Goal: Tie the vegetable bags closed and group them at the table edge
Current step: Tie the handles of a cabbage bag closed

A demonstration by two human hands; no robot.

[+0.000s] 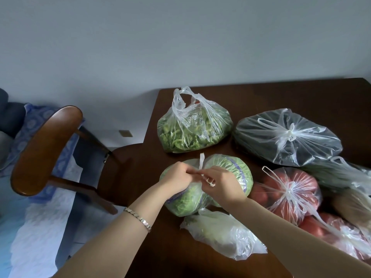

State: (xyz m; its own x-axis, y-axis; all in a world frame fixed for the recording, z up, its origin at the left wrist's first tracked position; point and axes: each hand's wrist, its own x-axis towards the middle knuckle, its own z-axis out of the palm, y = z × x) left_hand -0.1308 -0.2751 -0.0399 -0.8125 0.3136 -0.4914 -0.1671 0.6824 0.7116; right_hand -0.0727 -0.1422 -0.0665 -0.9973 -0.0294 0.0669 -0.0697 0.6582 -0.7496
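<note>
L hand (176, 178) + R hand (223, 184) over green-veg bag (236, 169) on counter (281, 93), fingers (189, 173) of both pinching its handles (201, 160).

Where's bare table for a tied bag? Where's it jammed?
Bare: the far strip of the dark wooden table behind the knotted clear bag of dark vegetables; the left edge between the open clear bag of greens and the bag of pale cabbage; the near edge left of the crumpled whitish bag. Jammed: right side, round the bag of red tomatoes.
</note>
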